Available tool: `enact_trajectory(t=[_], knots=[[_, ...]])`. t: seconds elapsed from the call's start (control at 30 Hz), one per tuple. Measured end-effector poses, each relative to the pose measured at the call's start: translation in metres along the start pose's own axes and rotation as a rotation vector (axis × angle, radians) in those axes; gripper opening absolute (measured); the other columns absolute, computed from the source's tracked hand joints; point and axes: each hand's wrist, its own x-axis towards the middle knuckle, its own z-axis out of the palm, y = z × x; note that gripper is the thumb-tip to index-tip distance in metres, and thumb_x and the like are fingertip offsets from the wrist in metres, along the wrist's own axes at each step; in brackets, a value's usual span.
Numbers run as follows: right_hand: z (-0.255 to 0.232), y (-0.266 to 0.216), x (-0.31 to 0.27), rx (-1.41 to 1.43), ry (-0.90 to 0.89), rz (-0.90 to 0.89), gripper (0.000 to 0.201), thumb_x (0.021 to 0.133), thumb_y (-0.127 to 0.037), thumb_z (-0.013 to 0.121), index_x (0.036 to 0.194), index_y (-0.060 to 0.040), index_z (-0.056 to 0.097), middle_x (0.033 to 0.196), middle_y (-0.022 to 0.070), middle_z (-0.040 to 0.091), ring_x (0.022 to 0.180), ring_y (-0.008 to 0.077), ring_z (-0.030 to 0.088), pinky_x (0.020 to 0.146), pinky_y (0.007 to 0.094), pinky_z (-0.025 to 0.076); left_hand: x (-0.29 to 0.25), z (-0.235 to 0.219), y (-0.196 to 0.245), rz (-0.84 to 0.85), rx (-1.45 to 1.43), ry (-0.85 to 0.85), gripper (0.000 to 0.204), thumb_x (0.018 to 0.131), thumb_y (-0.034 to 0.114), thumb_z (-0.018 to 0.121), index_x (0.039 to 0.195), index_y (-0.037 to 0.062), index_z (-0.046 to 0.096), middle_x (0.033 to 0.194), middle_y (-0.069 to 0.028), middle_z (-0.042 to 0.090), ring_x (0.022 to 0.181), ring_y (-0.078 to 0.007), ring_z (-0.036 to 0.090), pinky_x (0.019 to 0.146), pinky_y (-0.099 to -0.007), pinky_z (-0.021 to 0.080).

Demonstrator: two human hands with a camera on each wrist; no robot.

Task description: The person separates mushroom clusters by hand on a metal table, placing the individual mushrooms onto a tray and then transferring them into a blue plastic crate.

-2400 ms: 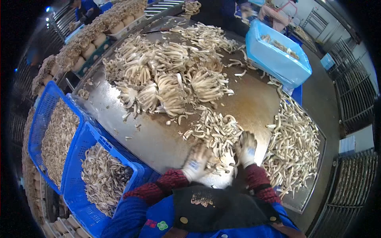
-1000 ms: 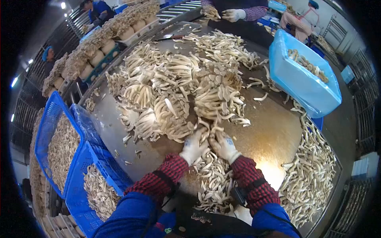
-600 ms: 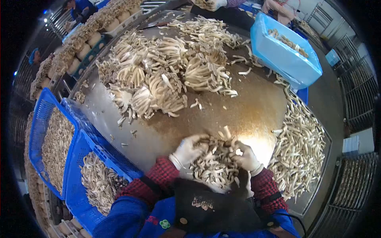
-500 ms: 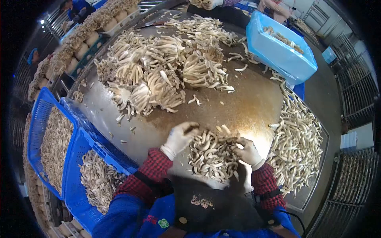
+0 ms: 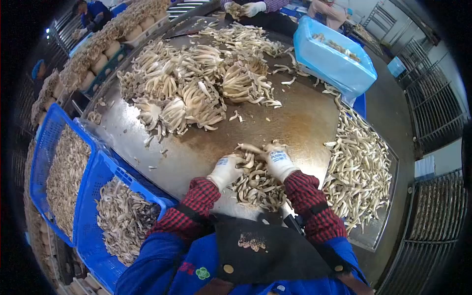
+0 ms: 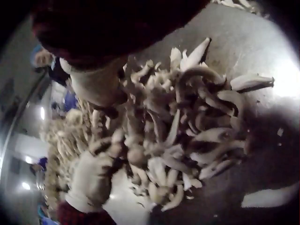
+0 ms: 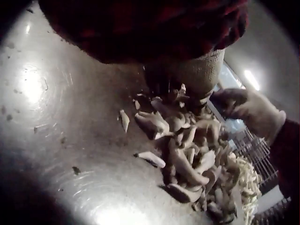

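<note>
Both gloved hands are at a small heap of loose oyster-type mushrooms (image 5: 258,189) on the metal table. My left hand (image 5: 225,169) is at the heap's left edge, fingertips bent in among mushrooms; I cannot tell whether it grips one. In the left wrist view its sleeve and glove (image 6: 96,86) hide most of its fingers. My right hand (image 5: 279,161) reaches over the heap's far right side and pinches a mushroom (image 5: 250,148), whose stem points toward the left hand. In the right wrist view the right glove (image 7: 201,75) stands over the heap, its fingers largely hidden.
Large mushroom clusters (image 5: 187,93) cover the table's far left. A long pile of loose mushrooms (image 5: 361,167) lies at right. A blue-lined box (image 5: 339,66) stands at back right. Filled blue crates (image 5: 105,206) stand at left. Another person's gloved hands (image 5: 246,9) work across the table.
Loose mushrooms have been drawn from the clusters toward the body. Since half a second ago, the left hand has moved right to the heap, and the right hand has moved forward and left over it.
</note>
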Motion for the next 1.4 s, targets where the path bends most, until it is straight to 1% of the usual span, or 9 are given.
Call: enact_trajectory(t=[0.17,0.3,0.43,0.63,0.73,0.83,1.03,1.17,1.4], knots=[[-0.006,0.000,-0.003,0.275,0.034,0.063,0.033,0.082,-0.009,0.059,0.115,-0.0115,0.065,0.103,0.0166,0.065,0.098,0.0257,0.063,0.088,0.0389,0.048,-0.021,-0.025,-0.015,-0.181,-0.188,0.220,0.032,0.082,0.027,0.068,0.106,0.0063,0.068,0.103,-0.0169,0.067,0.097,-0.0305,0.064,0.085,-0.0367,0.049],[0.034,-0.023,0.007,1.825,0.121,0.431,0.038,0.088,-0.026,0.065,0.111,0.0049,0.061,0.089,0.0109,0.068,0.079,0.0186,0.062,0.073,0.0296,0.048,-0.018,-0.017,0.013,-0.011,-0.134,0.337,0.034,0.078,0.022,0.073,0.106,0.0037,0.068,0.096,-0.0136,0.068,0.089,-0.0270,0.063,0.081,-0.0364,0.049],[-0.007,-0.028,-0.031,1.584,0.272,0.448,0.039,0.090,-0.031,0.065,0.112,0.0014,0.063,0.091,0.0070,0.065,0.084,0.0122,0.059,0.074,0.0235,0.046,-0.005,-0.003,0.039,0.377,-0.059,0.378,0.036,0.075,0.022,0.072,0.106,0.0054,0.066,0.104,-0.0142,0.065,0.102,-0.0309,0.060,0.095,-0.0377,0.044],[-0.006,0.111,-0.161,0.924,0.762,0.685,0.056,0.087,-0.014,0.064,0.137,-0.0066,0.039,0.118,0.0169,0.058,0.100,0.0268,0.060,0.089,0.0382,0.050,-0.013,-0.004,0.046,-0.009,0.280,0.105,0.058,0.071,0.041,0.074,0.117,0.0076,0.063,0.131,-0.0144,0.051,0.128,-0.0375,0.039,0.102,-0.0469,0.036],[-0.018,0.086,-0.209,0.441,0.584,1.203,0.060,0.091,-0.017,0.058,0.144,-0.0156,0.030,0.142,0.0204,0.040,0.132,0.0312,0.040,0.102,0.0421,0.042,-0.007,0.008,0.045,-0.058,0.382,-0.047,0.080,0.068,0.044,0.074,0.136,0.0110,0.047,0.141,-0.0136,0.042,0.132,-0.0418,0.031,0.107,-0.0513,0.030],[0.043,0.056,-0.213,0.159,0.483,0.928,0.051,0.088,-0.007,0.057,0.137,-0.0063,0.043,0.134,0.0180,0.050,0.121,0.0246,0.050,0.098,0.0371,0.045,0.005,0.024,0.025,0.018,0.470,0.005,0.076,0.069,0.038,0.072,0.137,0.0155,0.046,0.145,-0.0075,0.037,0.133,-0.0370,0.031,0.103,-0.0527,0.034],[0.001,-0.059,-0.134,1.661,0.257,0.576,0.045,0.089,-0.007,0.050,0.132,0.0049,0.046,0.116,0.0137,0.061,0.098,0.0165,0.058,0.085,0.0269,0.047,0.003,0.005,0.021,0.067,0.060,0.130,0.028,0.078,0.034,0.064,0.090,0.0093,0.071,0.096,-0.0154,0.067,0.090,-0.0340,0.063,0.084,-0.0430,0.049],[0.013,-0.076,-0.111,1.053,0.181,0.228,0.048,0.099,-0.035,0.039,0.122,0.0042,0.053,0.120,0.0175,0.058,0.111,0.0284,0.053,0.098,0.0356,0.039,-0.034,0.015,0.056,0.240,0.346,-0.070,0.026,0.084,0.034,0.059,0.088,0.0088,0.065,0.081,-0.0169,0.067,0.073,-0.0355,0.066,0.066,-0.0458,0.052],[0.070,-0.060,-0.132,1.993,0.433,0.743,0.040,0.101,-0.038,0.037,0.102,-0.0047,0.059,0.094,0.0059,0.062,0.088,0.0164,0.057,0.085,0.0300,0.044,-0.080,0.015,0.048,0.320,0.131,-0.153,0.054,0.085,0.045,0.062,0.121,0.0053,0.055,0.113,-0.0198,0.060,0.103,-0.0335,0.059,0.088,-0.0426,0.048]])
